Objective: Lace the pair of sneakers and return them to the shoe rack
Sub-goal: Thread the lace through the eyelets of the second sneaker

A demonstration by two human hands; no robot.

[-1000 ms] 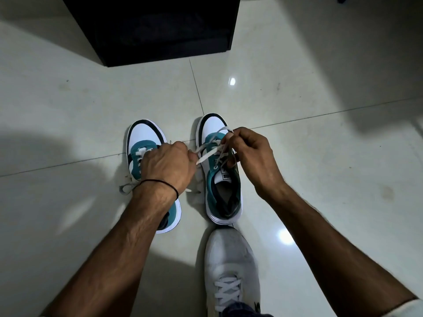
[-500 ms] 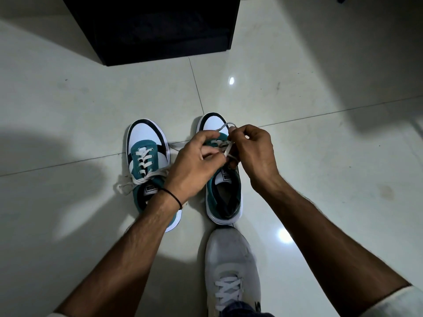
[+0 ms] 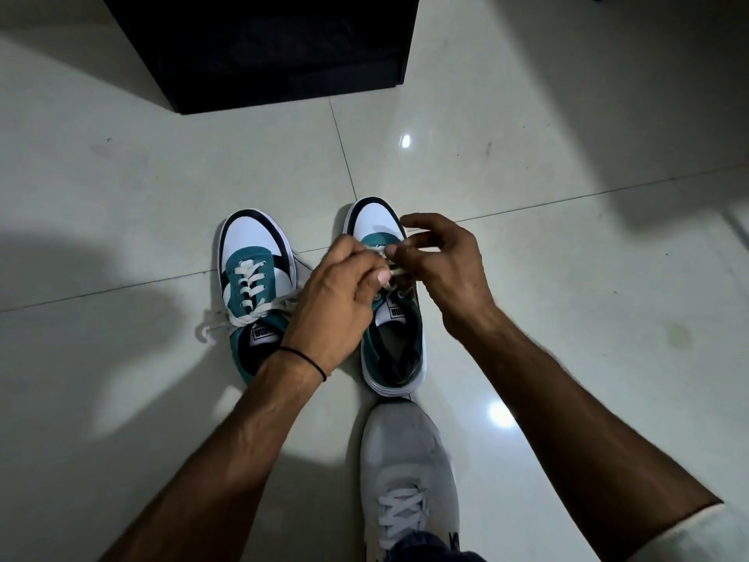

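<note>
Under both hands [image 3: 389,273], right sneaker's [image 3: 395,342] lace hidden

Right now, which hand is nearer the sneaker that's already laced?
Left. The left hand overlaps the laced sneaker at its right edge; the right hand is beyond the other sneaker, holding its lace.

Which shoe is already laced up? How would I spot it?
Start at the black cabinet and come down the floor to two teal-and-white sneakers. It is the left sneaker, with white laces crossed up its front; no hand works on it, unlike its neighbour.
</note>
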